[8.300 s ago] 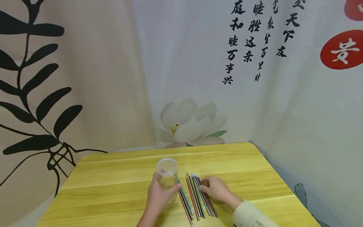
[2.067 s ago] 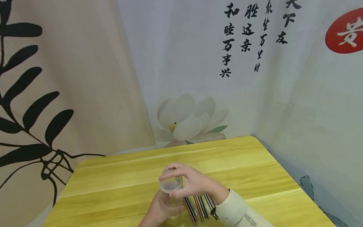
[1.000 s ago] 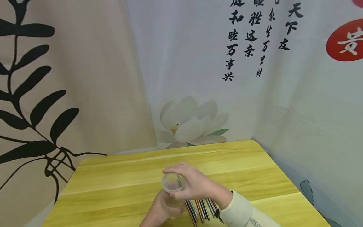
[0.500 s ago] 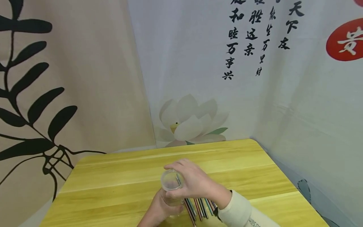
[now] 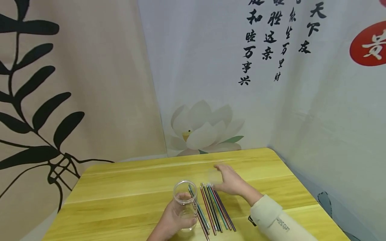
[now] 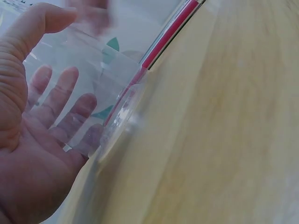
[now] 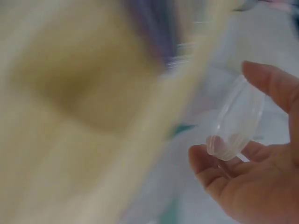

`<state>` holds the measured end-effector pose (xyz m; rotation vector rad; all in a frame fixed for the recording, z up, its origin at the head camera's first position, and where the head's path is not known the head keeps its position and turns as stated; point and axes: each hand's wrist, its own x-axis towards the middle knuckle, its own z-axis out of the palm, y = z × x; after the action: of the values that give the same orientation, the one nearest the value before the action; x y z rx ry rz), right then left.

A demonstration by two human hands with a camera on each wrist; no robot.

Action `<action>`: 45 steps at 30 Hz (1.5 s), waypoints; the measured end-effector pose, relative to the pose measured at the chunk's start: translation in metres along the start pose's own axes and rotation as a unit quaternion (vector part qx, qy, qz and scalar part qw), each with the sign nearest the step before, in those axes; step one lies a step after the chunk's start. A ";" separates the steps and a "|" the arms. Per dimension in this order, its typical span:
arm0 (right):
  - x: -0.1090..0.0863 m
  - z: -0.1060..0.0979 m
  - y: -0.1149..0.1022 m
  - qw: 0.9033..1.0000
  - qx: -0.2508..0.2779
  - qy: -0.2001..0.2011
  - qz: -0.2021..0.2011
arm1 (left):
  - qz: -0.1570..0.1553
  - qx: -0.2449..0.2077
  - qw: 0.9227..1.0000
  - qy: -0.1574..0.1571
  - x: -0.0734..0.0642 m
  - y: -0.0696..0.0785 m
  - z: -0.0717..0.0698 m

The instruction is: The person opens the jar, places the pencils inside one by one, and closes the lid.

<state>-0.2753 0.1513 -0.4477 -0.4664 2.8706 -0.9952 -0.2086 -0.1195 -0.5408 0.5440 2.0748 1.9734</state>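
My left hand (image 5: 171, 218) grips a clear plastic jar (image 5: 189, 208) that stands on the table, its round mouth uncovered. In the left wrist view the fingers (image 6: 65, 91) show through the jar's transparent wall, with the thumb bent over the near side. Up and to the right of the jar, my right hand (image 5: 233, 180) holds a translucent round lid (image 7: 239, 119) between thumb and fingers; it is blurred in the head view. A row of slim coloured pencils (image 5: 215, 209) lies between the hands, a few of them close against the jar's right side.
The yellow wood-grain table (image 5: 120, 197) reaches back to a printed curtain (image 5: 205, 67) with a lotus and dark characters. Its right edge runs beside another pale curtain (image 5: 328, 134).
My right hand has lifted the lid off the jar and moved to the right with it, uncovering the pencils. The left hand keeps its grip on the jar in about the same place.
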 end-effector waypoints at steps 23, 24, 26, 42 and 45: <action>0.009 0.000 0.055 0.979 -0.159 -0.106 0.069 | 0.007 0.015 0.999 0.029 0.003 0.001 0.007; 0.010 0.002 0.054 0.979 -0.162 -0.104 0.068 | 0.007 0.016 0.999 0.029 0.003 0.000 0.007; 0.013 0.007 0.052 0.978 -0.171 -0.100 0.065 | 0.006 0.015 0.999 0.028 0.003 -0.001 0.005; 0.022 0.022 0.047 0.975 -0.189 -0.097 0.073 | 0.009 0.024 1.000 0.018 0.002 -0.005 -0.008; 0.021 0.019 0.047 0.973 -0.195 -0.099 0.077 | 0.003 0.021 1.000 0.012 0.003 -0.003 -0.007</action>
<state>-0.3046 0.1684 -0.4910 -0.3348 2.8610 -0.3358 -0.2143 -0.1248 -0.5434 0.5371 2.1369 1.9519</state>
